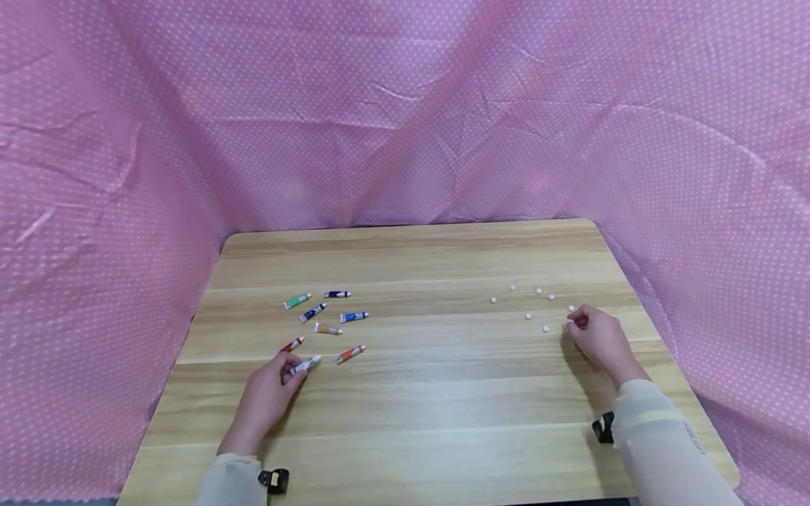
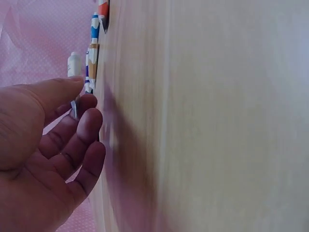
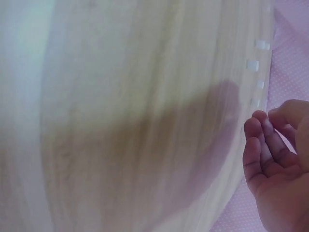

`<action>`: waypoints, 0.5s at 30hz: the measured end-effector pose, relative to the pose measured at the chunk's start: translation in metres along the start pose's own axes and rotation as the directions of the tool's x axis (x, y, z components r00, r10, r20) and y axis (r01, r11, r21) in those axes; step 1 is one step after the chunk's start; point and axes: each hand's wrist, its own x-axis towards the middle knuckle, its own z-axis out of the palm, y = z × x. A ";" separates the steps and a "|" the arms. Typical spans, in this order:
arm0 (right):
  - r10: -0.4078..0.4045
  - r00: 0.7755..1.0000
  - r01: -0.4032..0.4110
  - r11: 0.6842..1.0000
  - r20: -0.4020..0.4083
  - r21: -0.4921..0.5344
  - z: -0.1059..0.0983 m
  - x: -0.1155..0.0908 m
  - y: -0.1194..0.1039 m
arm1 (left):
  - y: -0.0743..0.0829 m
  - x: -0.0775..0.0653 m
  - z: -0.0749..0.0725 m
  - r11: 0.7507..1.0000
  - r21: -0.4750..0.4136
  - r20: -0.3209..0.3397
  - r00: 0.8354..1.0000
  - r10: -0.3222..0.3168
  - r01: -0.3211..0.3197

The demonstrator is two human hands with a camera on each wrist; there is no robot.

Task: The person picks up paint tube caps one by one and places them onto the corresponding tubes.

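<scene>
A white paint tube [image 1: 306,364] is pinched between the thumb and fingers of my left hand [image 1: 268,393]; in the left wrist view the white tube [image 2: 74,65] points upward above the table. Just beside that hand lies a dark red paint tube [image 1: 292,345], partly covered by it. An orange paint tube [image 1: 351,354] is to its right. At the table's right side, the thumb and fingertips of my right hand [image 1: 604,344] pinch a small white cap [image 1: 569,322], hidden in the right wrist view. Another white cap [image 1: 571,308] lies just beyond those fingertips.
More paint tubes lie left of centre: green [image 1: 297,301], purple [image 1: 338,294], dark blue [image 1: 313,313], blue [image 1: 354,317] and ochre [image 1: 328,329]. Several small white caps [image 1: 528,316] are scattered on the right. Pink dotted cloth [image 1: 405,161] surrounds the wooden table [image 1: 443,407].
</scene>
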 end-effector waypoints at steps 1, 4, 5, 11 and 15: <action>0.002 1.000 -0.002 1.000 -0.008 0.013 -0.001 0.000 -0.002 | 0.000 0.000 0.001 1.000 -0.011 -0.004 1.000 -0.004 0.004; 0.016 0.999 -0.015 0.998 -0.030 0.054 -0.003 -0.001 -0.008 | 0.000 0.001 0.001 0.999 -0.045 -0.012 1.000 -0.003 0.003; 0.023 0.999 -0.020 0.998 -0.036 0.067 -0.004 -0.001 -0.010 | 0.000 0.002 0.001 0.999 -0.051 -0.016 1.000 -0.002 0.001; 0.042 0.997 -0.036 0.995 -0.062 0.097 -0.007 -0.002 -0.019 | 0.004 0.004 -0.001 0.999 -0.046 -0.014 1.000 0.003 -0.003; 0.030 0.995 -0.021 0.995 -0.097 0.096 -0.007 0.000 -0.025 | 0.009 0.005 -0.001 0.998 -0.063 -0.007 1.000 0.005 -0.005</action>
